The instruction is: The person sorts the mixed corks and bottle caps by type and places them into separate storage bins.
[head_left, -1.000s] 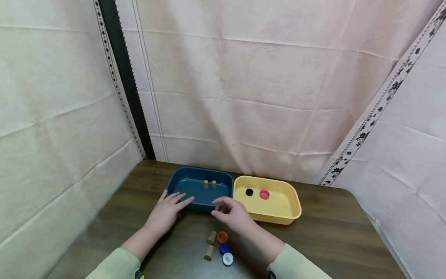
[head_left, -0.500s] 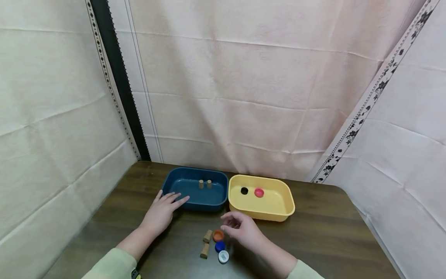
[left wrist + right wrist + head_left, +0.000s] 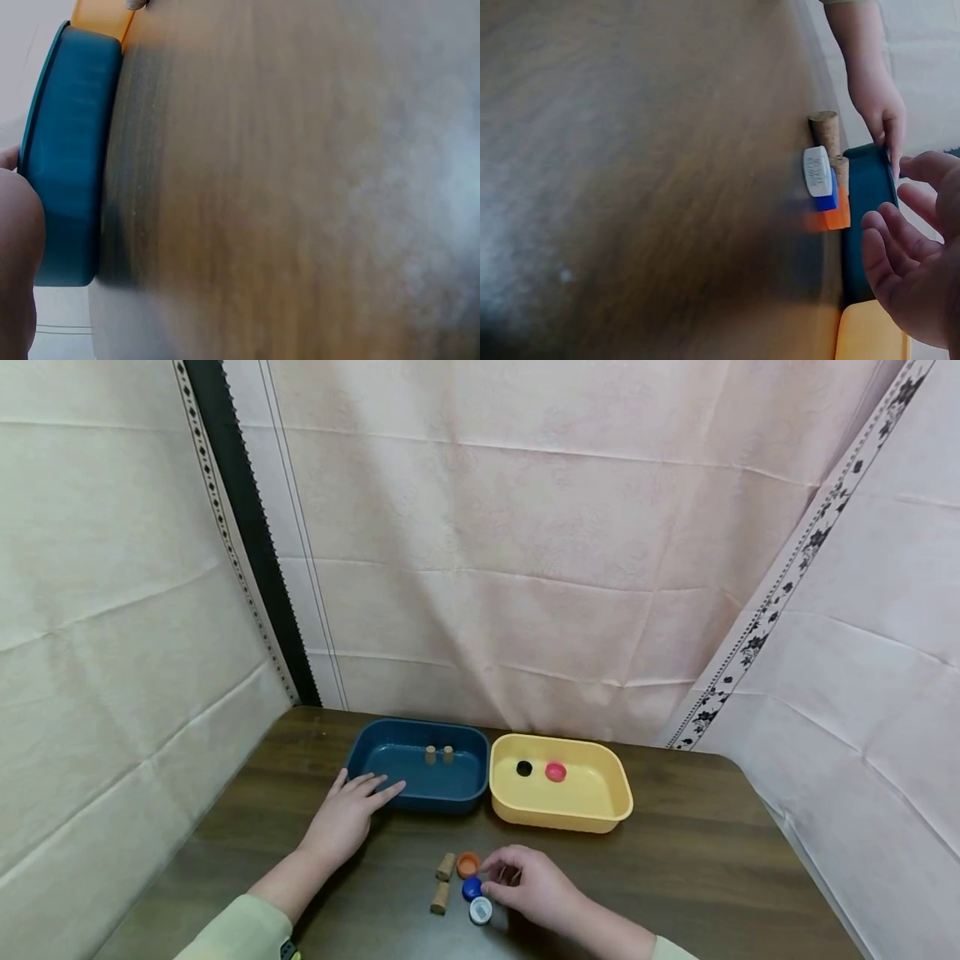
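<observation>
**Beside the round blue plastic cap (image 3: 472,888), my right grip (image 3: 528,883) stands apart**

The cap lies on the brown tabletop (image 3: 712,860) between a round orange cap (image 3: 468,864) and a round white cap (image 3: 481,911); light, stiff, slick, I judge, so I'd pinch its rim. My right fingers bend, holding nothing; my left grip (image 3: 341,818) spreads over the rectangular dark-blue tray's (image 3: 442,804) rim.

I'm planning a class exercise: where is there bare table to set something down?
Right of the yellow tray and right forearm, the table is broadly bare; another patch lies between the left hand and the two nearer corks. It's crowded where those corks and three caps cluster beside the right hand.
</observation>
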{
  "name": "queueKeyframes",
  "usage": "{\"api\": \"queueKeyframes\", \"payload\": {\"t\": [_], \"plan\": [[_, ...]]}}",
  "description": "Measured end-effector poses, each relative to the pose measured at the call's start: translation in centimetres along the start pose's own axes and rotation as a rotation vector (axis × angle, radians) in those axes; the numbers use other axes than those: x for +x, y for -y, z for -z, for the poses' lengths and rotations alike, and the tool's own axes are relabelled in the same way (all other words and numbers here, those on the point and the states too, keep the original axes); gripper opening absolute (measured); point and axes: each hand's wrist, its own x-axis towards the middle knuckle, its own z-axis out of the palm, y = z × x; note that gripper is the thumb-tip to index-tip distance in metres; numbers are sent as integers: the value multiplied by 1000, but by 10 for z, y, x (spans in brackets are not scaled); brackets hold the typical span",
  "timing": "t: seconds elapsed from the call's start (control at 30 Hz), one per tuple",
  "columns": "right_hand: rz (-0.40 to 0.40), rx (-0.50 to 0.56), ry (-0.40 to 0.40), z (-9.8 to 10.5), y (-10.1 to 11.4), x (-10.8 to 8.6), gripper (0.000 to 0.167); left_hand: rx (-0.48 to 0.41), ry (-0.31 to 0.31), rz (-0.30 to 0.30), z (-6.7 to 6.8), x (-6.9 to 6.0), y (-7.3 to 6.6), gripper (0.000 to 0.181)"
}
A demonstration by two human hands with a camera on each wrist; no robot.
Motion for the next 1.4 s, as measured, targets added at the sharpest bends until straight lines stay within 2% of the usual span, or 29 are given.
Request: {"api": "queueKeyframes", "payload": {"t": [0.13, 0.37, 0.6, 0.77, 1.1, 1.4], "plan": [[37, -60, 41, -4, -3, -4, 18, 3, -2, -7, -1, 1, -1, 71], [94, -272, 133, -11, -5, -4, 27, 9, -12, -19, -2, 4, 0, 71], [122, -416, 169, -13, -4, -5, 29, 6, -5, -17, -2, 6, 1, 69], [151, -448, 187, -16, -4, -3, 32, 16, -11, -10, 0, 3, 2, 69], [232, -519, 165, -20, -8, -1, 28, 8, -10, -11, 2, 2, 1, 68], [204, -503, 185, -22, -7, -2, 25, 10, -6, -14, 0, 0, 2, 69]]}}
